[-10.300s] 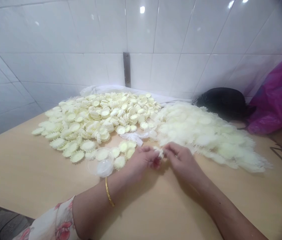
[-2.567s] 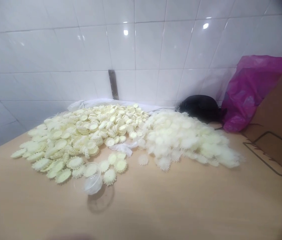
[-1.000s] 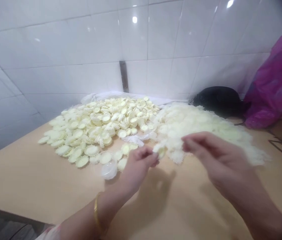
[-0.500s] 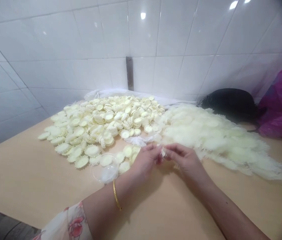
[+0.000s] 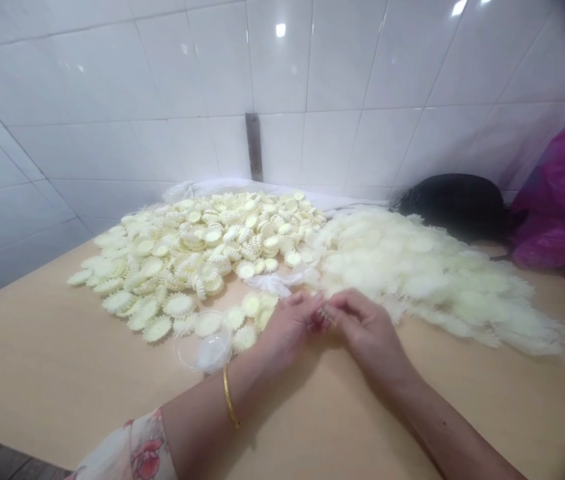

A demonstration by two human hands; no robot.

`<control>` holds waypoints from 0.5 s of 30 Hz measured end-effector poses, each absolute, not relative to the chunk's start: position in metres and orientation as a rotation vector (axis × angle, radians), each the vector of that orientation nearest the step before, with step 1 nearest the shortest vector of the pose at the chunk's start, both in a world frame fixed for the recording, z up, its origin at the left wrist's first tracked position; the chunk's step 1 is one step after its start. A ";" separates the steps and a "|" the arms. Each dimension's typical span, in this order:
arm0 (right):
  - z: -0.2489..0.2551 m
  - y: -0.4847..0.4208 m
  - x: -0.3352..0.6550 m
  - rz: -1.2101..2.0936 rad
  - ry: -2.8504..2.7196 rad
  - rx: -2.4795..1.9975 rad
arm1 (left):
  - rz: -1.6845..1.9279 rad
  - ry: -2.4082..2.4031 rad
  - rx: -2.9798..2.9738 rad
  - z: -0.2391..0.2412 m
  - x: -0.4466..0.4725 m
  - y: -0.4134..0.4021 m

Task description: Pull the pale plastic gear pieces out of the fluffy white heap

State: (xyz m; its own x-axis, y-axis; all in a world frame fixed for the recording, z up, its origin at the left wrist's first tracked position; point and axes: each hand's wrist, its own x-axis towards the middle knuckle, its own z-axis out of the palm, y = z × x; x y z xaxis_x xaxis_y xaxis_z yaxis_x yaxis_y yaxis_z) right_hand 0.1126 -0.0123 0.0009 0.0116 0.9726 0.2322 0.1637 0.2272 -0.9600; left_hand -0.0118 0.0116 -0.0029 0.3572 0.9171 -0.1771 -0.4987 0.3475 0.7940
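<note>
My left hand (image 5: 287,330) and my right hand (image 5: 369,330) meet over the middle of the table, their fingertips pinched together. Between them is a small pale scalloped piece (image 5: 323,311), mostly covered by the fingers. Beyond and to the left spreads a heap of cream scalloped discs (image 5: 192,237), with a few loose discs (image 5: 245,338) close to my left hand. A clear round plastic item (image 5: 213,351) lies left of my left wrist. Past my right hand is a broad pile of thin, frilly, pale yellow pieces (image 5: 412,267).
The wooden table (image 5: 32,360) stands against a white tiled wall (image 5: 152,80). White cloth (image 5: 312,195) runs behind the heaps. At the back right are a black bag-like item (image 5: 455,207) and a magenta plastic bag (image 5: 559,193). A metal strip (image 5: 253,147) stands upright on the wall.
The view has shifted slightly to the right. My hands stay together, and the small piece now shows less between the fingertips.
</note>
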 end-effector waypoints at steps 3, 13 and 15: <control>0.003 -0.012 0.114 1.019 -1.307 -1.167 | 1.004 0.667 0.738 -0.003 -0.012 0.011; -0.006 -0.003 0.118 1.284 -0.861 -0.999 | 0.965 0.648 0.750 -0.001 -0.014 0.010; -0.006 -0.001 0.119 1.269 -0.784 -1.004 | 0.968 0.654 0.768 -0.002 -0.015 0.009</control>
